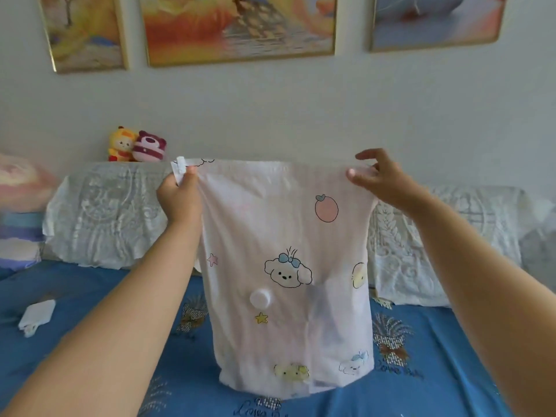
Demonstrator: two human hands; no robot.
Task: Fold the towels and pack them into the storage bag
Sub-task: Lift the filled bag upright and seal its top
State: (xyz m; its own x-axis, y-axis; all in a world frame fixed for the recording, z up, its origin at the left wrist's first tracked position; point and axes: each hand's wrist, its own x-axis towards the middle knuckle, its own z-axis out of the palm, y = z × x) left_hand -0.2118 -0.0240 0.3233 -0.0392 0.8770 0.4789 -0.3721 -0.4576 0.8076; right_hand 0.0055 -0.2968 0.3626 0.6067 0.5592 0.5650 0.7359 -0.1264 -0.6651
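A pale pink storage bag (288, 236) with cartoon puppies, fruit and stars hangs upright over the bed, its bottom resting on the blue sheet. It has a round white valve (260, 298) on its front and a white slider clip (180, 165) at the top left corner. My left hand (180, 196) grips the top left corner just under the clip. My right hand (379, 179) pinches the top right corner between thumb and fingers. A darker shape shows faintly through the bag's lower part. A small folded white cloth (36, 316) lies on the sheet at the left.
The bed has a blue patterned sheet (114, 296). White lace-covered pillows (102, 215) run along the headboard. Two plush toys (137, 144) sit behind them by the wall. A pink and purple cushion (18, 212) is at the far left. Framed pictures hang above.
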